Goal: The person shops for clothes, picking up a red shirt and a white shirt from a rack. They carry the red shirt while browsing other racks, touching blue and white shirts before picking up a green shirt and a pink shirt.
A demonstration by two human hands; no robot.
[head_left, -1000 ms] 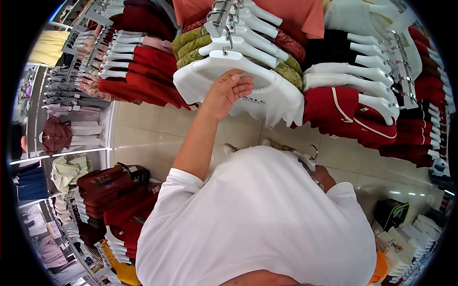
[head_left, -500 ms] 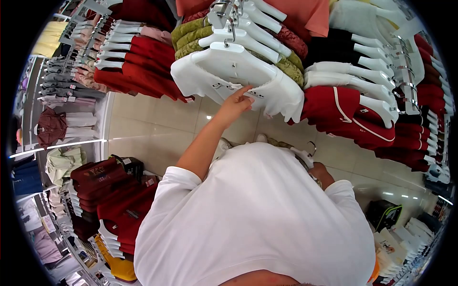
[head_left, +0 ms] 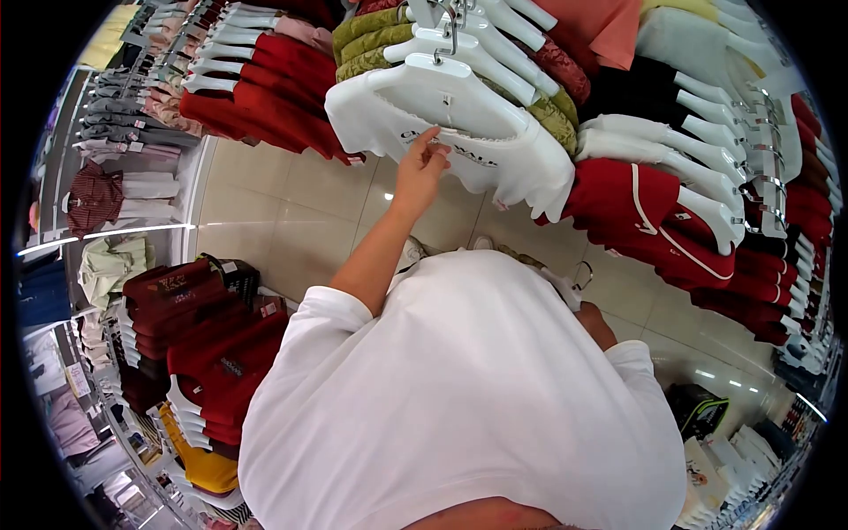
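Note:
My left hand (head_left: 422,168) is at the neckline of a white top (head_left: 530,168) with dark lettering across its chest, its fingers closed on the fabric edge beside the print. The top hangs on a white hanger (head_left: 442,75) at the front of a rack. Only the forearm of my right arm (head_left: 596,325) shows beyond my white shirt, and the right hand itself is hidden. Close to that forearm, a hanger with a metal hook (head_left: 581,276) and some green patterned cloth stick out from behind my body.
Green patterned tops (head_left: 371,44) hang behind the white top. Red garments (head_left: 265,106) hang to the left, and dark red ones with white trim (head_left: 618,203) to the right. More dark red tops (head_left: 234,362) hang at lower left. Tiled floor (head_left: 300,194) lies between the racks.
My left hand has shifted left and slightly up along the neckline, from pointing over the print to closing on the edge. More of the lettering shows. The view has shifted slightly.

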